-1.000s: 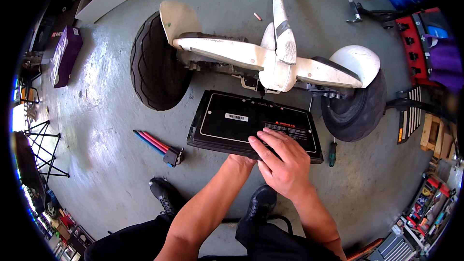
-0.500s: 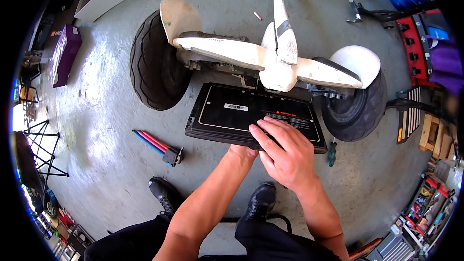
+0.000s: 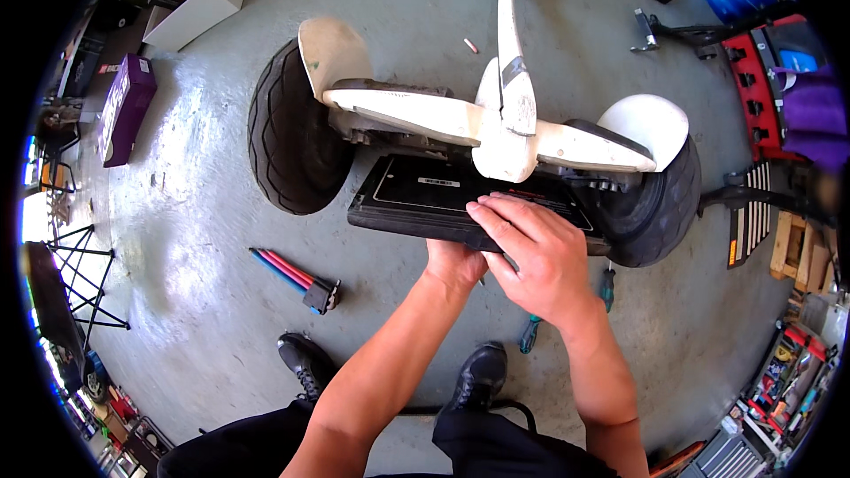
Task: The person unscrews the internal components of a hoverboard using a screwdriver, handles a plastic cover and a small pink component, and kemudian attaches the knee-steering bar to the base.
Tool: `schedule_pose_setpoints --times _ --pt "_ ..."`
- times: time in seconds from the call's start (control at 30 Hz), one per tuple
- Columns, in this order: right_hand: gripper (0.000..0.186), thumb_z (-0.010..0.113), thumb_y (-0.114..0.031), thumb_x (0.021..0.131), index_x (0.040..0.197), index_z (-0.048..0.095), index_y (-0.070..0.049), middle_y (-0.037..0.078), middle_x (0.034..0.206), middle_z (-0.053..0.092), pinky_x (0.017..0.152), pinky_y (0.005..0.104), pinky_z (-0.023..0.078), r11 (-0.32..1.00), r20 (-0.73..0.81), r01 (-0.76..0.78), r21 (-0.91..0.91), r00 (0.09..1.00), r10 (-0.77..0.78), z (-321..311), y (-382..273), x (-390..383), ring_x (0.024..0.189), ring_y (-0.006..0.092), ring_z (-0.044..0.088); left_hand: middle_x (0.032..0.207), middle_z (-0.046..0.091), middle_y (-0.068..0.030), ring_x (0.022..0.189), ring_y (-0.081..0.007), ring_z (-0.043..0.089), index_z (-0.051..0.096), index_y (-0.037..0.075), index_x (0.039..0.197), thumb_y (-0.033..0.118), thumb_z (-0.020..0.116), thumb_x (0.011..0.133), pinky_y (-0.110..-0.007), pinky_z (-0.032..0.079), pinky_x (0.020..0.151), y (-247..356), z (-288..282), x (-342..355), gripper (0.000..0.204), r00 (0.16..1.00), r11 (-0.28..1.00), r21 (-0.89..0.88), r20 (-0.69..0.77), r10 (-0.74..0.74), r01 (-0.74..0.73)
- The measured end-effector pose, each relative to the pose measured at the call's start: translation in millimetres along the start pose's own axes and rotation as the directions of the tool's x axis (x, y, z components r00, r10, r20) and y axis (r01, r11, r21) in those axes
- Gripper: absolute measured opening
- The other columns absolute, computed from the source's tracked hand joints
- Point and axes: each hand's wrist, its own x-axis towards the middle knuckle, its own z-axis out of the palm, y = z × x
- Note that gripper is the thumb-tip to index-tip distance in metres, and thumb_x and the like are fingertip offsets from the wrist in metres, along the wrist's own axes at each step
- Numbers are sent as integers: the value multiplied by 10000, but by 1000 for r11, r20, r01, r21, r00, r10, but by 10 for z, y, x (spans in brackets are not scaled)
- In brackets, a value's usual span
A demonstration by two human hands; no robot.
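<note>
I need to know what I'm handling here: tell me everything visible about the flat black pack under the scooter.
The black battery pack is a flat, matte, plastic-looking rectangular slab with a raised border and small labels on top. It lies tilted beneath the white self-balancing scooter, between its tyres, near edge lifted off the concrete floor. The left hand grips that edge from below; the right hand presses on top.

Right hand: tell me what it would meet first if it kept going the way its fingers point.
The right hand already lies on the flat black battery pack; sliding on up-left, it would probably meet the white scooter body. Depth is unclear.
</note>
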Motion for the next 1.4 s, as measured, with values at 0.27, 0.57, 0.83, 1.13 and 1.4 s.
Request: schedule_pose_setpoints --times 0.27,0.57,0.83,1.13,1.4 --pt "540 858 -104 654 1179 733 -81 62 1129 715 805 375 571 995 -102 1 -97 995 -10 -57 29 131 951 267 680 1279 627 -144 1177 -271 626 554 15 1310 344 401 1077 -420 530 1042 -14 272 72 431 983 992 59 -134 123 -116" --pt "436 913 -163 650 1050 749 -109 64 1091 618 874 432 465 954 -420 -113 -279 907 -16 31 111 -52 1005 286 594 1285 628 -172 1146 -322 620 551 -2 1312 333 344 1084 -494 530 991 -52 348 101 455 971 990 61 -195 139 -129" --pt "706 910 -244 668 1305 630 -124 93 1287 570 1092 507 398 901 -374 -214 -377 925 63 -280 176 149 1217 331 541 1581 362 -199 1464 -337 370 180 -36 1597 773 288 993 -542 317 1208 -27 175 178 1016 980 984 178 -191 61 -26" --pt "947 956 -258 553 1397 549 -121 112 1310 545 1112 515 372 911 -159 -140 -388 984 84 -409 434 291 1225 329 531 1603 362 -214 1473 -323 389 229 -45 1584 723 267 1024 -503 328 1210 189 113 62 951 988 877 477 -154 17 59" --pt "961 962 -266 547 1396 544 -97 119 1314 552 1106 502 377 930 -102 -87 -356 993 54 -498 503 283 1221 330 536 1351 574 -185 1368 -306 500 559 5 1397 216 893 763 -451 428 1105 1025 493 -687 747 636 -787 567 705 313 -242"
